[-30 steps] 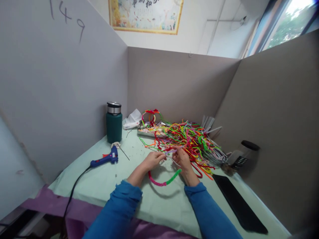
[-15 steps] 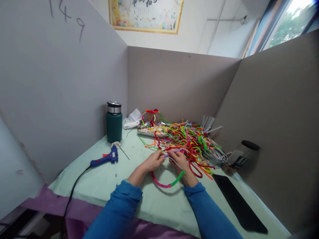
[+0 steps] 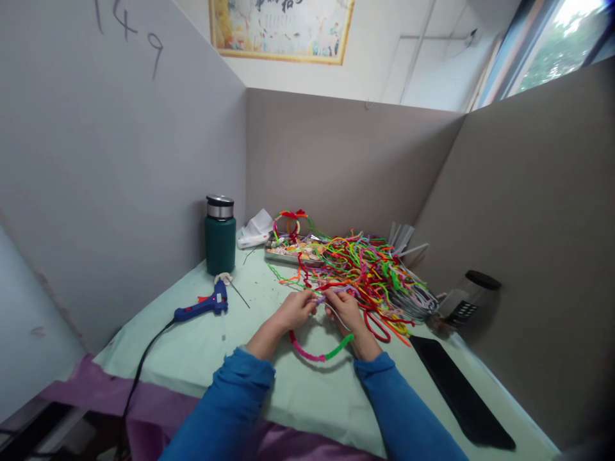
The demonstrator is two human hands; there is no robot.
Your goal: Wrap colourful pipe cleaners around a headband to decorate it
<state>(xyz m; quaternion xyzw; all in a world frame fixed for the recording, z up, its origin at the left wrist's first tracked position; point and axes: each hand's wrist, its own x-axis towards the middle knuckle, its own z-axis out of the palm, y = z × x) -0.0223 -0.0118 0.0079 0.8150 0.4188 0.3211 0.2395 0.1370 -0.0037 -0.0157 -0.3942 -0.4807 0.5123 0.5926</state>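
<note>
Close together at the middle of the table, both hands pinch a purple pipe cleaner (image 3: 342, 290). My left hand (image 3: 298, 309) has its fingers closed on the purple piece where it meets a curved hoop. My right hand (image 3: 346, 312) grips the same purple piece just beside it, fingers closed. Below the hands hangs the hoop (image 3: 307, 354), wrapped in red, pink and green fuzzy pipe cleaner, with a bare pale wire stretch near my right hand. Fingertips hide the spot where purple and hoop meet.
A large tangled pile of pipe cleaners (image 3: 369, 269) lies behind my right hand, beside a metal tray (image 3: 293, 258). A blue glue gun (image 3: 204, 308) and green bottle (image 3: 220, 243) stand left. A black flat object (image 3: 461, 390) and clear jar (image 3: 468, 298) are right.
The hanging red, pink and green part of the hoop has swung slightly to the left and up. Both hands have stayed almost in place.
</note>
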